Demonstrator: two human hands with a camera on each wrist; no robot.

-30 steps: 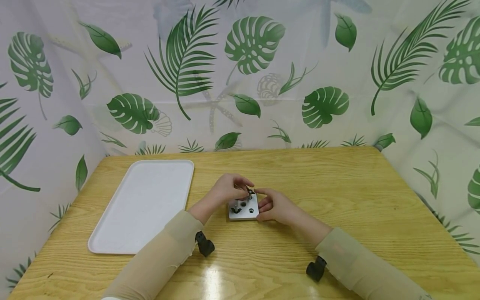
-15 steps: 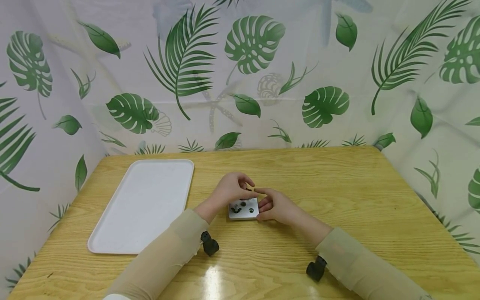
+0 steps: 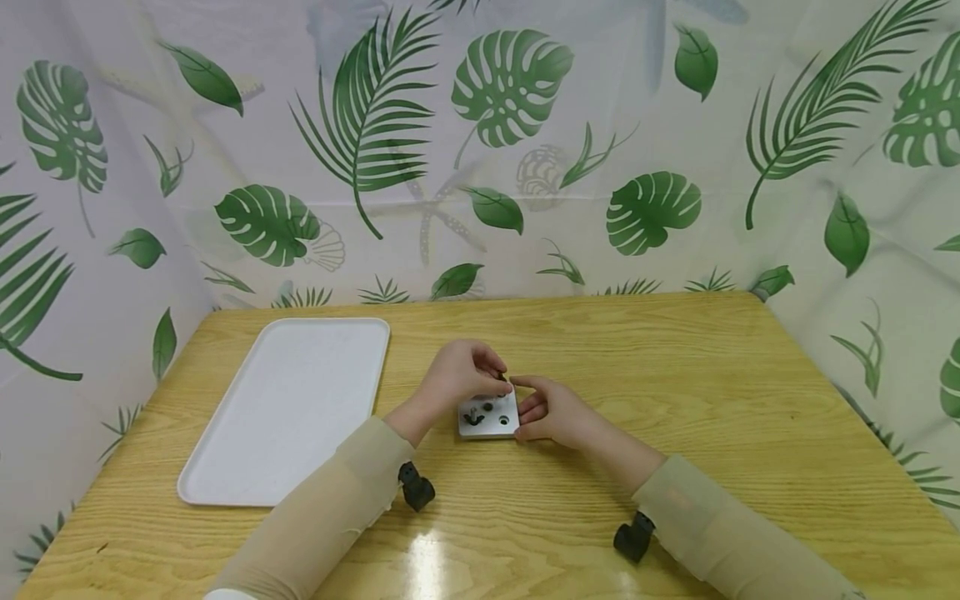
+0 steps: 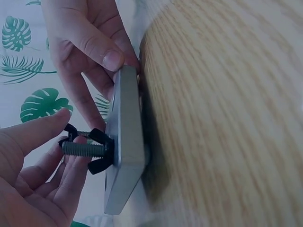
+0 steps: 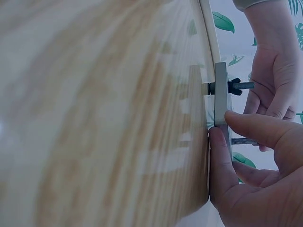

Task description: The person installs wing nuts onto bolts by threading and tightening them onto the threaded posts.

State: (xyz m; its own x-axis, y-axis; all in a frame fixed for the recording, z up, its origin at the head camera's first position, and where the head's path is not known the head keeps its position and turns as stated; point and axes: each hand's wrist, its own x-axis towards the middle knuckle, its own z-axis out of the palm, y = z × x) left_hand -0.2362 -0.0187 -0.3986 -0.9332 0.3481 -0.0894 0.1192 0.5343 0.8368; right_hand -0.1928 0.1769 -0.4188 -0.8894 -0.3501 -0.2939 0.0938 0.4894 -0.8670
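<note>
Now your metal plate [image 3: 488, 415] lies flat on the counter [image 3: 675, 392], one bolt with a black wing nut [image 4: 97, 150] standing in it. Your right hand [image 3: 551, 410] grips the plate's edge between thumb and fingers. Your left hand [image 3: 459, 377] pinches a small dark part at the far corner — a second ago that part stood on the plate, so it looks freed. Left of you lies a white tray [image 3: 288, 408].
</note>
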